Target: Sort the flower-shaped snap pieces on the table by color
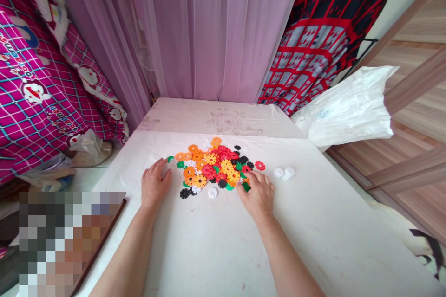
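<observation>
A pile of slotted, flower-shaped plastic discs (209, 171) in orange, yellow, red, green, black and white lies on the white table (209, 250). My left hand (155, 183) rests at the pile's left edge, fingers stretched out and thumb apart, with nothing in it. At the right edge is my right hand (258, 192), its fingers curved and the thumb apart. A green disc (246, 186) lies in the gap between that thumb and the fingers; contact is hard to make out. One white disc (213, 192) sits in front of the pile.
A few white discs (284, 173) lie apart, right of my right hand. A white plastic bag (351, 106) stands at the table's right edge. Purple curtains (223, 32) hang behind. At the lower left is a blurred-out, dark-edged object (76, 241).
</observation>
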Demonstrator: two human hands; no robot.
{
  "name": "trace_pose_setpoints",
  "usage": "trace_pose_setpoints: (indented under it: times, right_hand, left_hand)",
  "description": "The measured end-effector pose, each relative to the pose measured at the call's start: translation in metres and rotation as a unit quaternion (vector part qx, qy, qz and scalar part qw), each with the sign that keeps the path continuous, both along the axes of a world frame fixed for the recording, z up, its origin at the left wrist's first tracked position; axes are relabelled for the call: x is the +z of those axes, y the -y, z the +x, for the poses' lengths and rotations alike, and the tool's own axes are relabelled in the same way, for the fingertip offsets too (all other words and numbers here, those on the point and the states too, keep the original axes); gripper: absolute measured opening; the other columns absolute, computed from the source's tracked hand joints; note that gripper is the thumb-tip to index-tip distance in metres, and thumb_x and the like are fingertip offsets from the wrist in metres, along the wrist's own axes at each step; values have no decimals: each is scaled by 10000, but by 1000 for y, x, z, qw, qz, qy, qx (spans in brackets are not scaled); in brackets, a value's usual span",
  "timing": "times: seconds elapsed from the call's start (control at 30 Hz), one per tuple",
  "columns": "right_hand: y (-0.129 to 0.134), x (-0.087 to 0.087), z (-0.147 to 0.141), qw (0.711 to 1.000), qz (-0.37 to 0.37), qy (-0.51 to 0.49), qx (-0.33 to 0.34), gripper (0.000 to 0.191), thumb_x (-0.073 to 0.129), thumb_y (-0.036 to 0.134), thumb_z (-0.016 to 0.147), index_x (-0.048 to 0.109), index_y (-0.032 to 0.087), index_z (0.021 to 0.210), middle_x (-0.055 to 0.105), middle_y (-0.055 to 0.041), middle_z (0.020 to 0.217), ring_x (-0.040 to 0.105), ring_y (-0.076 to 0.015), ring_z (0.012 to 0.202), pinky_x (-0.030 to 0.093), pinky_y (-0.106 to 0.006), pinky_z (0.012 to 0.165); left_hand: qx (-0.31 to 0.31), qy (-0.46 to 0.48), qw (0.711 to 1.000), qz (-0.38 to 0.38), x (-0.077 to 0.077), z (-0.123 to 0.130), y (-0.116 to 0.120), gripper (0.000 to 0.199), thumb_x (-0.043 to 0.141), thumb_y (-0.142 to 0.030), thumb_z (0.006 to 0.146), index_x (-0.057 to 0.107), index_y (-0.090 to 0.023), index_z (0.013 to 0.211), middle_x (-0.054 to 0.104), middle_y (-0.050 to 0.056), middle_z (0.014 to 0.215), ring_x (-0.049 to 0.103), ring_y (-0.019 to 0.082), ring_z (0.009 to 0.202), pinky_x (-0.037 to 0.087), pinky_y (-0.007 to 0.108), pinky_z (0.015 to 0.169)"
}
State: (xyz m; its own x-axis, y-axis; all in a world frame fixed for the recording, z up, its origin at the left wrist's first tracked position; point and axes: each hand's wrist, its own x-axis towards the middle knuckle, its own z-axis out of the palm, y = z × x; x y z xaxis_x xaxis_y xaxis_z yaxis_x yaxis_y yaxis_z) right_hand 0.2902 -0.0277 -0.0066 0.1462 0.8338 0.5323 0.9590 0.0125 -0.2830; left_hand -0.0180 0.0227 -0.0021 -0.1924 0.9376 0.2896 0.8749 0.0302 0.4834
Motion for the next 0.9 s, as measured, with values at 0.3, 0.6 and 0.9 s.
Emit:
trace_pose_setpoints:
  times: [0.3,0.6,0.9]
  right_hand:
    - [-4,-3,3,997,-67,19,21,295,658,333,810,708,302,1099,647,-50,1158,533,-244,1034,350,-355,819]
    - [-4,0,2,999,-46,9,-10,298,678,352,792,659,198,1046,649,-94,1157,541,-264,1059,357,-369,858]
    - [-3,-2,2,999,-46,9,1,215,672,335,802,702,236,990,662,-58,1114,535,-239,1011,343,-345,810]
  left_hand:
    - [3,9,1000,-9,1,1,0,412,426,-335,886,617,-226,1235,588,95,1373,565,277,1223,334,496,1104]
    - [4,9,1000,4,-1,0,0,395,450,-314,880,621,-245,1229,599,84,1361,571,266,1217,344,486,1100]
    - [0,-6,1000,0,-2,-1,0,409,424,-330,886,611,-222,1232,590,96,1371,566,271,1223,357,481,1086]
